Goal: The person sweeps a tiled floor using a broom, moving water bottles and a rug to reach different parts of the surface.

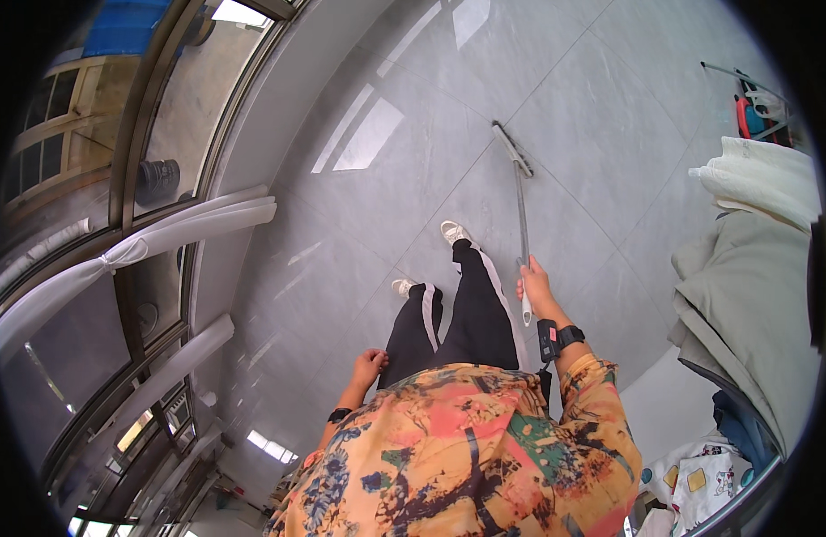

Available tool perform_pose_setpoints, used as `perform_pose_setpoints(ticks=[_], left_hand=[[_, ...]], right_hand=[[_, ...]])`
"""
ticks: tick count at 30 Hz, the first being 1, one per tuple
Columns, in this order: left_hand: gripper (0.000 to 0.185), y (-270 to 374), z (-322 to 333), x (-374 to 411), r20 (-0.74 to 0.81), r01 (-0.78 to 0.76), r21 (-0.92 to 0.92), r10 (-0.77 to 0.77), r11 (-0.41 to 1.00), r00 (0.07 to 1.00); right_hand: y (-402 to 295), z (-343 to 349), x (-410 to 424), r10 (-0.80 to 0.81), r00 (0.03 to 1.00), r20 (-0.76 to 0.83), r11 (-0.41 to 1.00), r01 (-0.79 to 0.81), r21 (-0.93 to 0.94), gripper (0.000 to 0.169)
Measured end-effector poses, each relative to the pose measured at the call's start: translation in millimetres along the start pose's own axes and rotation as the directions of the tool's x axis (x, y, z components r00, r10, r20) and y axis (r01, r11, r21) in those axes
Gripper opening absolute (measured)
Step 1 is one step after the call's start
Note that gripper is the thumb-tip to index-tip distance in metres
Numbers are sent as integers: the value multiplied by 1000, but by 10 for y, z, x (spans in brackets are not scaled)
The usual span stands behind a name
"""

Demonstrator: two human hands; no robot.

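My right hand [536,287] grips the lower end of a long-handled floor brush [522,211]. Its pale handle stretches away from me over the grey tiled floor [587,168]. At the far end, a narrow white brush head [510,148] with dark bristles rests on the floor, beyond my shoes and to their right. Beside my left thigh, my left hand [371,366] hangs with its fingers loosely curled together, and nothing shows in it.
Windows [164,134] with tied white curtains [185,225] line the left side. Grey-green fabric [735,295] and cream cloth [762,174] are piled on the right. Behind them, a red and teal object [752,117] stands near a thin pole [728,69]. Printed white cloth [701,480] lies lower right.
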State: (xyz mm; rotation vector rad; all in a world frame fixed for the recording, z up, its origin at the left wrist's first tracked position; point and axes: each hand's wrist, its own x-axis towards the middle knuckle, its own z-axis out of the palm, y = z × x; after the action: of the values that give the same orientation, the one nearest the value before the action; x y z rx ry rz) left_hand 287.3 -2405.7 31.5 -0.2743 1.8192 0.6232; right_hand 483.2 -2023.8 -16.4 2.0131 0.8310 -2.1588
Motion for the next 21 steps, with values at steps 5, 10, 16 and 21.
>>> perform_pose_setpoints(ticks=[5, 10, 16, 21], left_hand=[[18, -373, -197, -67, -2, -5, -2, 5, 1000, 1000], [18, -964, -561, -168, -29, 7, -51, -9, 999, 1000], [18, -1903, -1130, -176, -55, 42, -81, -46, 996, 997], [19, -2452, -1567, -174, -119, -8, -10, 7, 1000, 993]], right_hand=[[127, -747, 789, 10, 971, -238, 981, 36, 189, 15], [732, -81, 1052, 334, 904, -268, 807, -127, 577, 17], [2009, 2198, 616, 88, 985, -151, 922, -23, 387, 28], [2601, 3415, -381, 143, 986, 88, 987, -149, 58, 33]])
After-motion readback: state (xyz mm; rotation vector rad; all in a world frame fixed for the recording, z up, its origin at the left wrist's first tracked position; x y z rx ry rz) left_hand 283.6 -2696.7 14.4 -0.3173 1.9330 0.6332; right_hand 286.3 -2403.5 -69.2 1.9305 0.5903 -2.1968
